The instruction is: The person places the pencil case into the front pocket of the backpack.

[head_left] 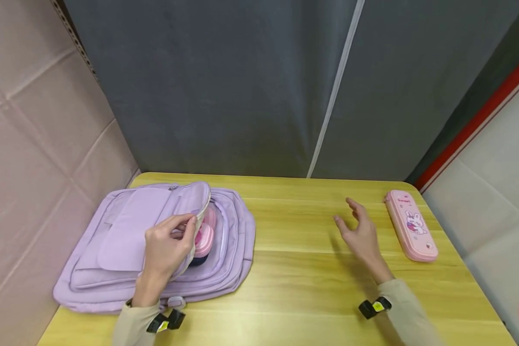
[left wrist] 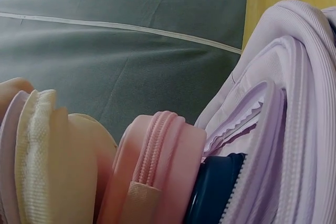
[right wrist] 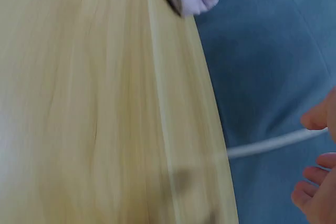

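A lilac backpack [head_left: 125, 230] lies flat on the left of the table, its front pocket unzipped. With thumb and fingers my left hand [head_left: 166, 250] pinches the pocket's cream-edged flap [left wrist: 34, 156] and holds it lifted. Inside the opening sit a pink zippered case [left wrist: 170, 166] and a dark blue item [left wrist: 215, 187], mostly hidden by the pocket. My right hand [head_left: 363, 238] is over the right half of the table, thumb and fingers apart, holding nothing. Nearest to it is a pink pencil case [head_left: 411, 226] with a rabbit picture, lying near the right edge.
The yellow wood-grain table [head_left: 294, 288] ends at a dark grey curtain [head_left: 225, 96] along the back. A pale quilted wall covering [head_left: 26, 168] stands close on the left. On the right are a red strip [head_left: 484, 115] and a white panel [head_left: 501, 192].
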Demonstrator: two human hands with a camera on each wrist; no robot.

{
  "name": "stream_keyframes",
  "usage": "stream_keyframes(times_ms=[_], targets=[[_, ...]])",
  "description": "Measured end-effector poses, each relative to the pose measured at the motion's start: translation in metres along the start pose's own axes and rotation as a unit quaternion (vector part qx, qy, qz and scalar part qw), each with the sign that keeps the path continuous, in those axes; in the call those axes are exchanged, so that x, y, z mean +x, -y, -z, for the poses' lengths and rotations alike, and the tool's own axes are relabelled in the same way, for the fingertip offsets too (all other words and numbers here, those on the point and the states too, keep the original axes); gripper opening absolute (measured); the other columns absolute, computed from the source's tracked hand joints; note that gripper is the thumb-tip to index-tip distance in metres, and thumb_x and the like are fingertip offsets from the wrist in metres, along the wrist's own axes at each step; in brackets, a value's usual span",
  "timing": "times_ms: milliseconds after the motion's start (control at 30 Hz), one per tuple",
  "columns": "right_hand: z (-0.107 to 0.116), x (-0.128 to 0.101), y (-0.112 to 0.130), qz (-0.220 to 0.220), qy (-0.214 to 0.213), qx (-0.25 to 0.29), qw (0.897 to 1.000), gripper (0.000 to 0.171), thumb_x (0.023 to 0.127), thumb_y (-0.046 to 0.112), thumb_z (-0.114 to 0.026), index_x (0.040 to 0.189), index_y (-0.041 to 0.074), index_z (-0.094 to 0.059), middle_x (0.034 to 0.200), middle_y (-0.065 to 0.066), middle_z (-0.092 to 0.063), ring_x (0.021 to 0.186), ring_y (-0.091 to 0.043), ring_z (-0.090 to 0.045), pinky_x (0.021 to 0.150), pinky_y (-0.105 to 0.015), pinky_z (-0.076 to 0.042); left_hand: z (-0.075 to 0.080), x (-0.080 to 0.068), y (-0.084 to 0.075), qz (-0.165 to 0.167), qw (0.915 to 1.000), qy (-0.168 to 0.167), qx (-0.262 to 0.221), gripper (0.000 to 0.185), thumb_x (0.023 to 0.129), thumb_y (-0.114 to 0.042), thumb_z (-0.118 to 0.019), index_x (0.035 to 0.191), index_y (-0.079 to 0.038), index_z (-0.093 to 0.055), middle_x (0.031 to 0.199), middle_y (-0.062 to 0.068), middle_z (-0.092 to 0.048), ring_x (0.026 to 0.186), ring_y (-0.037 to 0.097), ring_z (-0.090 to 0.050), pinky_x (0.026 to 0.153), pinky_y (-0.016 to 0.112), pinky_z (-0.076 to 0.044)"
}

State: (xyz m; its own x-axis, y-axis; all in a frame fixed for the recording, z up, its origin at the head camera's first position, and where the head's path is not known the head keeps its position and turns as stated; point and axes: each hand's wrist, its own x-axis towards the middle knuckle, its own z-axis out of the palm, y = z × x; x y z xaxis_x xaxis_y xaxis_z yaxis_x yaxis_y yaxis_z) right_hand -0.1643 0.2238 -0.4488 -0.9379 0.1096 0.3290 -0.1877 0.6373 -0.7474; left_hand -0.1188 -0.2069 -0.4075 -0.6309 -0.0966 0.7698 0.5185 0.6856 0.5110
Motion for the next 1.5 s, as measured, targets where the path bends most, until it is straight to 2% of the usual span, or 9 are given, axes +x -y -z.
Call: stream_keyframes(times_ms=[267, 500, 600, 700, 833, 967, 1233, 1367, 1500], targets=[[0.049, -0.001, -0.034, -0.057, -0.059, -0.065, 0.995, 0.068, 0.089, 0.017, -0.075, 0.147, -0.004, -0.045, 0.150, -0.029, -0.047, 0.133, -0.050, -0.048, 0.110, -0.063, -0.042, 0.002, 0.001, 0.000, -0.002, 0.9999, 0.014, 0.000, 0.013, 0.078, 0.003, -0.078, 0.090, -0.002, -0.080, 0.074, 0.006, -0.076, 0.059, 0.006, -0.065, 0.056, 0.010, -0.057], [0.085, -0.006, -0.065, -0.144, -0.031, -0.123, 0.981, 0.084, 0.093, 0.037, -0.070, 0.154, -0.006, -0.031, 0.146, -0.038, -0.044, 0.131, -0.055, -0.044, 0.106, -0.070, -0.038, 0.003, 0.002, -0.001, -0.002, 0.9997, 0.026, -0.005, 0.013, 0.080, 0.003, -0.076, 0.091, -0.001, -0.080, 0.074, 0.006, -0.076, 0.059, 0.005, -0.065, 0.056, 0.010, -0.056], [0.095, -0.009, -0.077, -0.174, -0.032, -0.136, 0.975, 0.089, 0.092, 0.039, -0.071, 0.154, -0.008, -0.028, 0.148, -0.039, -0.040, 0.132, -0.056, -0.042, 0.108, -0.071, -0.037, 0.002, 0.001, -0.001, -0.002, 0.9995, 0.031, -0.004, 0.012, 0.080, 0.003, -0.076, 0.091, -0.001, -0.080, 0.073, 0.006, -0.075, 0.059, 0.005, -0.065, 0.056, 0.010, -0.057], [0.102, -0.012, -0.086, -0.187, -0.044, -0.151, 0.970, 0.092, 0.089, 0.037, -0.074, 0.152, -0.012, -0.029, 0.145, -0.041, -0.042, 0.126, -0.054, -0.046, 0.100, -0.067, -0.042, 0.001, 0.001, 0.000, -0.002, 0.9995, 0.032, -0.003, 0.012, 0.080, 0.003, -0.076, 0.091, -0.001, -0.080, 0.073, 0.006, -0.076, 0.059, 0.004, -0.066, 0.056, 0.010, -0.057], [0.109, -0.018, -0.091, -0.210, -0.037, -0.168, 0.962, 0.096, 0.087, 0.035, -0.075, 0.151, -0.016, -0.024, 0.144, -0.043, -0.037, 0.125, -0.053, -0.041, 0.097, -0.065, -0.040, 0.001, 0.001, 0.001, -0.006, 0.9995, 0.032, -0.005, 0.013, 0.080, 0.003, -0.076, 0.091, -0.001, -0.080, 0.074, 0.006, -0.076, 0.059, 0.005, -0.066, 0.055, 0.011, -0.057], [0.112, -0.021, -0.094, -0.243, -0.007, -0.177, 0.954, 0.102, 0.087, 0.034, -0.075, 0.151, -0.019, -0.016, 0.145, -0.046, -0.030, 0.130, -0.056, -0.031, 0.108, -0.068, -0.033, 0.001, 0.001, 0.001, -0.008, 0.9995, 0.029, -0.004, 0.013, 0.079, 0.003, -0.076, 0.090, -0.002, -0.080, 0.073, 0.006, -0.076, 0.058, 0.005, -0.065, 0.055, 0.011, -0.057], [0.110, -0.029, -0.107, -0.299, 0.016, -0.185, 0.936, 0.104, 0.087, 0.036, -0.073, 0.149, -0.020, -0.012, 0.136, -0.046, -0.031, 0.120, -0.059, -0.032, 0.097, -0.067, -0.038, 0.000, 0.000, 0.002, -0.006, 0.9996, 0.027, 0.001, 0.012, 0.079, 0.003, -0.077, 0.089, -0.002, -0.080, 0.072, 0.005, -0.075, 0.057, 0.004, -0.065, 0.054, 0.011, -0.056], [0.107, -0.032, -0.112, -0.310, -0.003, -0.179, 0.934, 0.101, 0.088, 0.034, -0.073, 0.147, -0.023, -0.014, 0.135, -0.048, -0.030, 0.121, -0.060, -0.030, 0.101, -0.068, -0.036, 0.000, 0.000, 0.002, -0.009, 0.9997, 0.022, 0.002, 0.012, 0.078, 0.003, -0.077, 0.088, -0.003, -0.080, 0.070, 0.003, -0.074, 0.056, 0.003, -0.064, 0.052, 0.011, -0.056], [0.104, -0.035, -0.117, -0.301, -0.030, -0.160, 0.940, 0.094, 0.088, 0.030, -0.073, 0.144, -0.025, -0.021, 0.133, -0.046, -0.033, 0.122, -0.058, -0.031, 0.105, -0.068, -0.034, 0.000, 0.000, 0.002, -0.009, 0.9997, 0.021, 0.003, 0.012, 0.078, 0.003, -0.077, 0.088, -0.004, -0.080, 0.070, 0.003, -0.074, 0.056, 0.003, -0.064, 0.052, 0.010, -0.055]])
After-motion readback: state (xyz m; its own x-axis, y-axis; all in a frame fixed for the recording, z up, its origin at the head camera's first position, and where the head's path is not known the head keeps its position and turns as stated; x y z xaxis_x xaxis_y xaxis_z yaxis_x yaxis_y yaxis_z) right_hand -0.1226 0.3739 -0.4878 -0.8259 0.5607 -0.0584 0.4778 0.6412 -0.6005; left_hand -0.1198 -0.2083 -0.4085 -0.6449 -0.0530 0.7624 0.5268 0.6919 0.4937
